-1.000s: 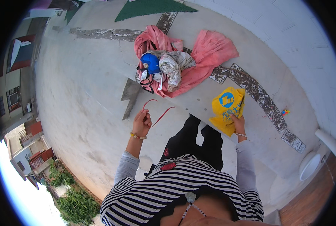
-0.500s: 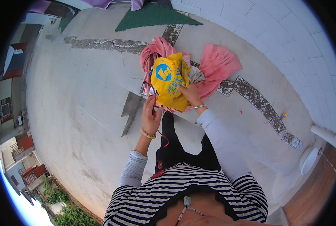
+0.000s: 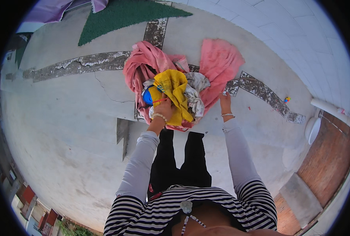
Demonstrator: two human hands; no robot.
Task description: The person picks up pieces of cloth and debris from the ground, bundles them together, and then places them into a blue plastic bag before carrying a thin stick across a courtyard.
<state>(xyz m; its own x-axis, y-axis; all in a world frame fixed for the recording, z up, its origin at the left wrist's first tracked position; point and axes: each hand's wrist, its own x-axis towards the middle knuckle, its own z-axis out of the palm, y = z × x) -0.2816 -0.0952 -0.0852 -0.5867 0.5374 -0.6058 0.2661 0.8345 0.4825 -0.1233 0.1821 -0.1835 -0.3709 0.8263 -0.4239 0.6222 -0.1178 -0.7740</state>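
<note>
A pile of crumpled fabric lies on the concrete floor in front of my feet. On top is a yellow printed cloth (image 3: 174, 87), and my left hand (image 3: 164, 109) is closed on its near left part, fingertips partly hidden in the folds. A thin red cord (image 3: 159, 100) crosses by that hand. Beside it show a bright blue piece (image 3: 147, 96) and a greyish-white cloth (image 3: 195, 93). A large pink cloth (image 3: 221, 61) spreads under and around them. At its right edge is my right hand (image 3: 225, 104), fingers pointing away from me; whether they grip the edge is unclear.
Dark, worn bands (image 3: 155, 33) cross the floor beyond and beside the pile. A green triangular patch (image 3: 130, 17) lies at the far left. A white block wall (image 3: 300, 43) stands to the right, with a small colourful object (image 3: 287, 100) on the floor near it.
My right hand has left the yellow cloth and moved out to the pink cloth's right edge. My left hand has moved into the pile. The yellow cloth is now bunched, uncovering the blue piece.
</note>
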